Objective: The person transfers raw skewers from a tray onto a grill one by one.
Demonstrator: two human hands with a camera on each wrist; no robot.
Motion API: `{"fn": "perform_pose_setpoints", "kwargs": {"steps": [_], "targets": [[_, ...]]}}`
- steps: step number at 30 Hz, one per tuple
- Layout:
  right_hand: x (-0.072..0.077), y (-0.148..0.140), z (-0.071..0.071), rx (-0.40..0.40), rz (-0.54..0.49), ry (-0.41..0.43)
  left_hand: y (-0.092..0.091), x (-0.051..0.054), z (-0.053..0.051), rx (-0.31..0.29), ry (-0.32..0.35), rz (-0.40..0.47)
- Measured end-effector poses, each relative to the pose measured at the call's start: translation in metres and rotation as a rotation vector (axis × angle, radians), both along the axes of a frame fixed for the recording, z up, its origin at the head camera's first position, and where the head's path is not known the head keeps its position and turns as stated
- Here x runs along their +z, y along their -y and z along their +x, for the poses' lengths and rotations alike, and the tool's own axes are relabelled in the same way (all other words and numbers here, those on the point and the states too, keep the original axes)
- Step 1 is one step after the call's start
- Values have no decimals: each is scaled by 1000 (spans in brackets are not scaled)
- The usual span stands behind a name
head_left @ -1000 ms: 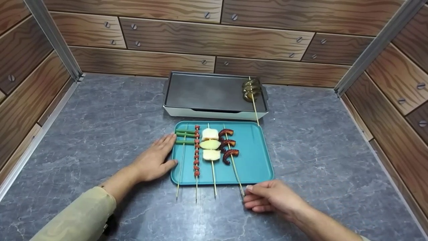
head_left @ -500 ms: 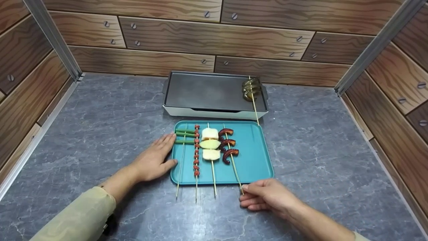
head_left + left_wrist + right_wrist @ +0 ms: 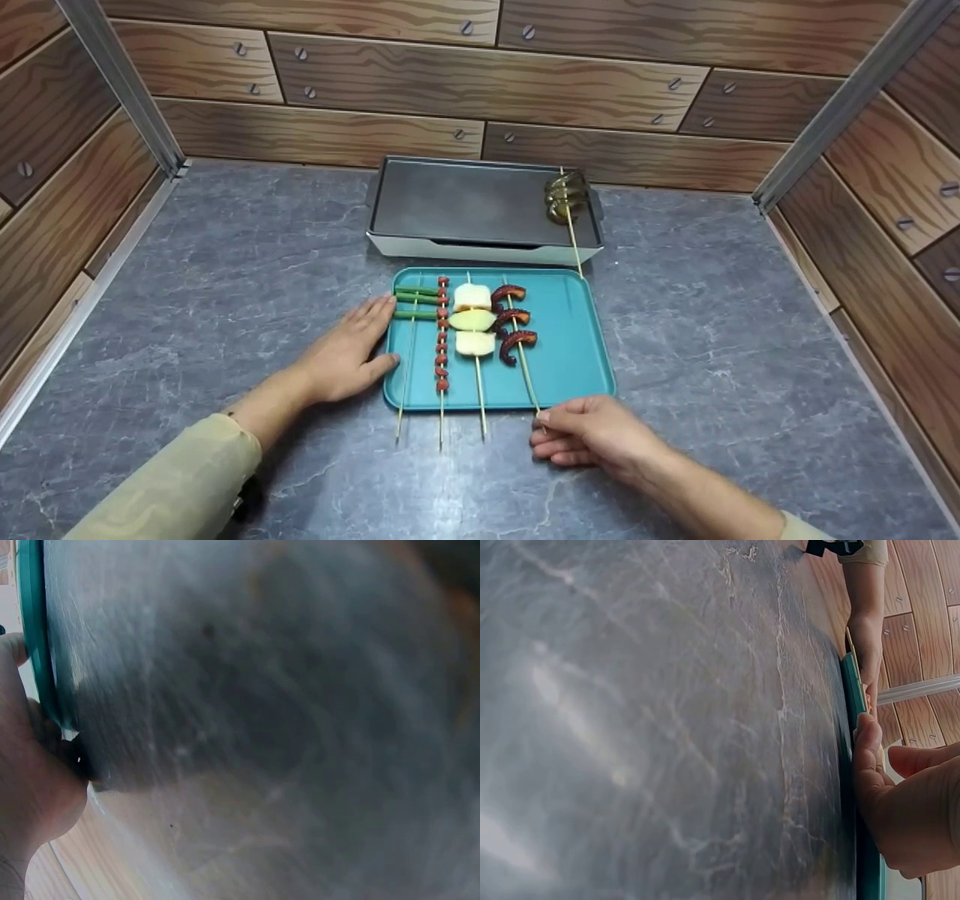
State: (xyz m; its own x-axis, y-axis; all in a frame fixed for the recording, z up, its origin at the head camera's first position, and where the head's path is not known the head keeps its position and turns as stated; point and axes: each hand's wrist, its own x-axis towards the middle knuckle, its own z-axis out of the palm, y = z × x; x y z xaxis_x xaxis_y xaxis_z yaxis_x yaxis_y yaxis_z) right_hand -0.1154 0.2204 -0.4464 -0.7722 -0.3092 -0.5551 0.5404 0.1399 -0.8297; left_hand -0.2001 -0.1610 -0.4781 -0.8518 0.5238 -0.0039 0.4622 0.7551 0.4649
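Observation:
On the table lies a teal tray (image 3: pixel 574 345) with several skewers on it. My right hand (image 3: pixel 589 431) pinches the lower stick end of a skewer of dark red octopus tentacles (image 3: pixel 519 341), just past the tray's front edge. Straight fingers of my left hand (image 3: pixel 341 364) touch the tray's left rim. To the left of the octopus are a skewer with white pieces and a pale yellow-green piece (image 3: pixel 472 321), a skewer of small red pieces (image 3: pixel 442 349) and a skewer with green stalks (image 3: pixel 415 315). In the right wrist view, my right hand (image 3: pixel 915 810) hides most of its stick.
Behind the tray stands a dark flat griddle (image 3: pixel 465 202) with a pale base. A skewer of glossy dark green pieces (image 3: pixel 564 199) lies at its right end, its stick reaching the tray's back rim. Wood-patterned walls (image 3: pixel 480 82) enclose the grey marbled table (image 3: pixel 697 300).
My right hand has shifted slightly left and toward the tray, along with its hold on the octopus skewer's stick end. The left hand has stayed at the tray's left side.

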Motion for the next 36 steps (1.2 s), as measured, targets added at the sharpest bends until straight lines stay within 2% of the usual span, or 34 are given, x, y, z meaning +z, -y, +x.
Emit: {"fn": "perform_pose_setpoints", "kwargs": {"steps": [19, 36], "targets": [[0, 2, -2, 10, 3, -1, -1, -2, 0, -4, -7, 18], [0, 5, -2, 15, 11, -12, 1, -2, 0, 1, -4, -6]]}}
